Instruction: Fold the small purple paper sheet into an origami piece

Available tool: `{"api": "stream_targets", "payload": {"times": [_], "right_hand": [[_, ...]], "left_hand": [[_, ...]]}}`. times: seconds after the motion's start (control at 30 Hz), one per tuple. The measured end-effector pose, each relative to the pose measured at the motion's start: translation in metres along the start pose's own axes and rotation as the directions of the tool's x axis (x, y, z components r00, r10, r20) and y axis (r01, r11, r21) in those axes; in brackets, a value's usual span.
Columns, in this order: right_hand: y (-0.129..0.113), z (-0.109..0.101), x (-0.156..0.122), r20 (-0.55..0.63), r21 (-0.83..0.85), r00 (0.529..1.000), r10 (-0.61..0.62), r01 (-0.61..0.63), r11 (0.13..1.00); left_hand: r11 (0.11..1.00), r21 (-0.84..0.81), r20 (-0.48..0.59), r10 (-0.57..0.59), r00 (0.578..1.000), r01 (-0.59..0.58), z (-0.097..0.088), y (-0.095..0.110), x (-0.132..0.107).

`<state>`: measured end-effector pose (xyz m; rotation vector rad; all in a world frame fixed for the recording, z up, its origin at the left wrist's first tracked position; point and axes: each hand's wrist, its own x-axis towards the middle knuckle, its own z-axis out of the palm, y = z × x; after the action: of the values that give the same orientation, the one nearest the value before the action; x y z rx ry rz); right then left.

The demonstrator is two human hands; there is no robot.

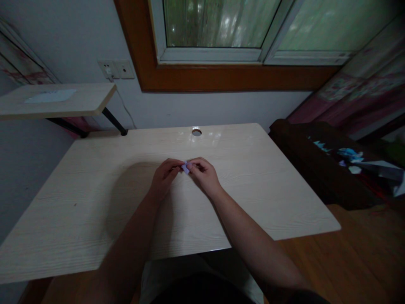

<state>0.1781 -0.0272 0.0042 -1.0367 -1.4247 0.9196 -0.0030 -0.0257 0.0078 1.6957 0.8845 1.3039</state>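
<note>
Between my two hands, over the middle of the pale wood-grain desk [247, 198], is a small light-purple piece that looks like folded paper [185, 168]. My left hand [165, 175] pinches its left side between thumb and fingers. From the right, my right hand [204, 172] grips the other side, thumb on top. Fingers cover much of the piece, so its full shape is hidden. Both hands are closed and nearly touch each other at the fingertips.
A raised shelf [88, 101] on black legs stands at the desk's back left. Behind it are wall sockets [116, 69] with a plugged-in cable. A round cable hole [196, 132] lies near the back edge. Dark furniture [303, 160] with blue and white scraps stands right.
</note>
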Motion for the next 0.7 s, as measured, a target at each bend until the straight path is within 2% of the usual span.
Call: {"api": "stream_targets", "payload": {"times": [0.23, 0.47, 0.7], "right_hand": [[0.000, 0.000, 0.000, 0.007, -0.028, 0.999, -0.042, 0.043, 0.999], [0.001, -0.001, 0.000, 0.029, -0.040, 0.996, -0.082, 0.083, 0.996], [-0.003, -0.002, 0.000, 0.069, -0.014, 0.996, -0.062, 0.063, 0.998]], "left_hand": [[1.000, -0.002, -0.031, -0.014, 0.999, 0.014, 0.002, -0.004, 0.003], [0.996, 0.010, -0.028, -0.090, 0.996, 0.091, 0.001, -0.011, 0.005], [0.986, -0.036, -0.051, -0.162, 0.985, 0.160, 0.002, -0.008, 0.005]]}}
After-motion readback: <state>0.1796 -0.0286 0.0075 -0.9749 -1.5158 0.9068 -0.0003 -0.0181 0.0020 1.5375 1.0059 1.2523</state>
